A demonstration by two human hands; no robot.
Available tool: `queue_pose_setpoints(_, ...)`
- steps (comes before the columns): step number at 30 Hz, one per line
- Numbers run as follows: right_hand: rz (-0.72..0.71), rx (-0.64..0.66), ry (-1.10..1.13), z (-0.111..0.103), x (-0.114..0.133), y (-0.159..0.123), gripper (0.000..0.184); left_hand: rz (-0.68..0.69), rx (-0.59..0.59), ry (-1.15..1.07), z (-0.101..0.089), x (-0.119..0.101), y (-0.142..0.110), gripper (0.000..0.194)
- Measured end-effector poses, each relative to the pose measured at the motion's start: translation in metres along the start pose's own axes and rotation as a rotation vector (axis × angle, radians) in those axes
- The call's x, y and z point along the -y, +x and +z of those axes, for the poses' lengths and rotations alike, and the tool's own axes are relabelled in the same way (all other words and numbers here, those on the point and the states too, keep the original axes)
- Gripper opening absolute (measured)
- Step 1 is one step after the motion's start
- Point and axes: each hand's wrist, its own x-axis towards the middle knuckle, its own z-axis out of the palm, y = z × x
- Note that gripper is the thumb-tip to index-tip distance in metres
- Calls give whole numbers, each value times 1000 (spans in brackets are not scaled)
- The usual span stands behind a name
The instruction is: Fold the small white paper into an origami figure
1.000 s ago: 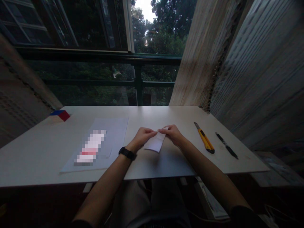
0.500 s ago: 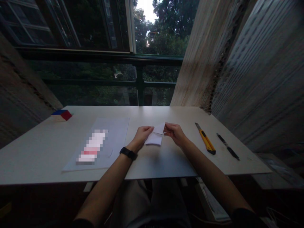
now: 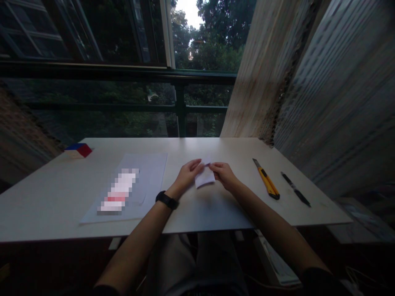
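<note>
A small folded piece of white paper (image 3: 205, 179) is held just above the middle of the table, between my two hands. My left hand (image 3: 189, 172) grips its left side, thumb on top and fingers partly behind. The fingers of my right hand (image 3: 222, 173) pinch its upper right edge. A fold runs across the upper part of the paper between my fingertips. A black band is on my left wrist. Right of my right hand lies a yellow box cutter (image 3: 267, 181) with its blade out, and beyond it a black pen (image 3: 295, 189).
On the left of the white table (image 3: 61, 197) lie larger white sheets (image 3: 151, 176), partly blurred by pixels. A cube (image 3: 78, 151) with blue, red and white sides sits at the far left. Curtains (image 3: 247, 82) and a railed window are behind the table.
My hands have drawn closer together and the paper has turned slightly. Its upper part, upright before, is now folded down more between my fingers.
</note>
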Motion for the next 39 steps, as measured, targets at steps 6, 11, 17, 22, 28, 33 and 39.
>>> queue_pose_setpoints(6,-9,180,-308,-4,12,-9,34,128,-129,424,-4,2,-2,45)
queue_pose_setpoints(11,-50,176,-455,-17,25,-10,35,-43,-131,322,-10,1,1,30)
queue_pose_setpoints(17,8,212,-348,-29,29,-12,32,-184,65,2,-7,-5,-2,28)
queue_pose_setpoints(22,129,362,-240,-33,32,-14,38,-243,107,-116,-11,-6,-2,28)
queue_pose_setpoints(28,141,352,-155,-41,41,-15,45,-307,182,-286,-15,-12,-3,45)
queue_pose_setpoints(33,104,295,-78,-42,39,-14,41,-312,132,-350,-17,-17,-5,36)
queue_pose_setpoints(39,90,262,-78,-42,36,-11,36,-279,59,-340,-16,-17,-4,31)
